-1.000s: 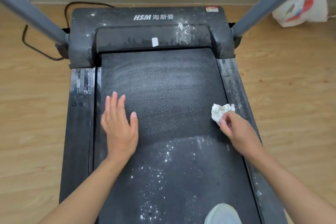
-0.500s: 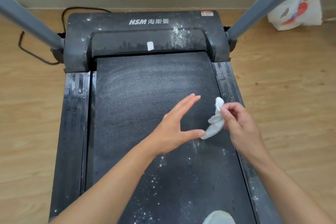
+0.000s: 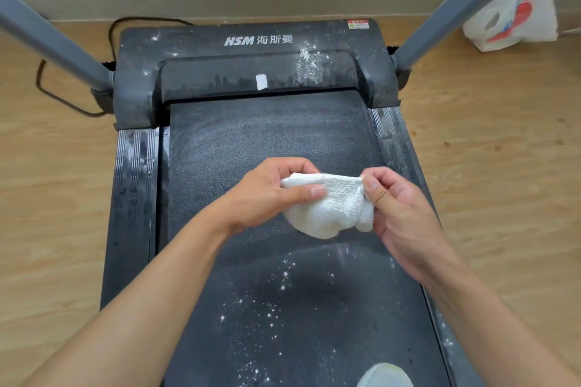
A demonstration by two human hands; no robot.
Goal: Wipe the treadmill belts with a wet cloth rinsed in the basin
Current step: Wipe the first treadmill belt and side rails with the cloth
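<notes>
Our left hand (image 3: 267, 195) and right hand (image 3: 399, 214) each pinch 1 top edge of the cloth (image 3: 330, 207), held over the belt (image 3: 267, 141). Looks soft, light and floppy, so we'd say edges are the spot to grab.

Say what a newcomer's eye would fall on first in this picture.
A white cloth is held between left hand and right hand above the treadmill belt. White specks dot the belt nearer the camera; a plastic bag sits on the floor, top right.

A light wooden floor (image 3: 503, 173) is carrying a black, powder-dusted treadmill (image 3: 251, 66). A white plastic bag (image 3: 515, 19) and black cable (image 3: 147, 18) are lying alongside.
</notes>
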